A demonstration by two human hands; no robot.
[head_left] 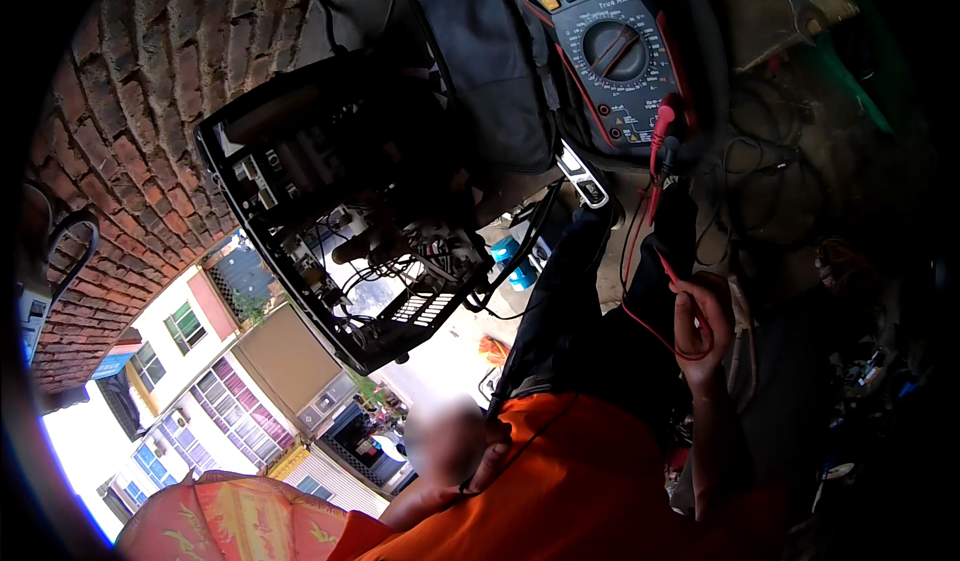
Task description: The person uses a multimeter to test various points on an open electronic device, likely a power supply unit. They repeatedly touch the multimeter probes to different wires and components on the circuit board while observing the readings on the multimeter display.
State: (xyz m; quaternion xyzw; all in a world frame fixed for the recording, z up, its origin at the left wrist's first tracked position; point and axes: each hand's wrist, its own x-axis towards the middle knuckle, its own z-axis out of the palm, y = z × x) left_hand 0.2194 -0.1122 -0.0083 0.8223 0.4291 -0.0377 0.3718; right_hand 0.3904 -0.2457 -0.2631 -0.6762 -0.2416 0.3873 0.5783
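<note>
Fingers of the right hand (pixel 703 329) pinch a red test probe (pixel 668 270), likely light, stiff, best held mid-barrel; the left hand's (pixel 490 464) grip I cannot tell.

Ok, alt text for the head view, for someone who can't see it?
The right hand pinches a red probe below a multimeter. The left hand, partly blurred, is by an orange shirt, its hold unclear. At upper left is an open black device with wires showing, near a brick wall.
</note>
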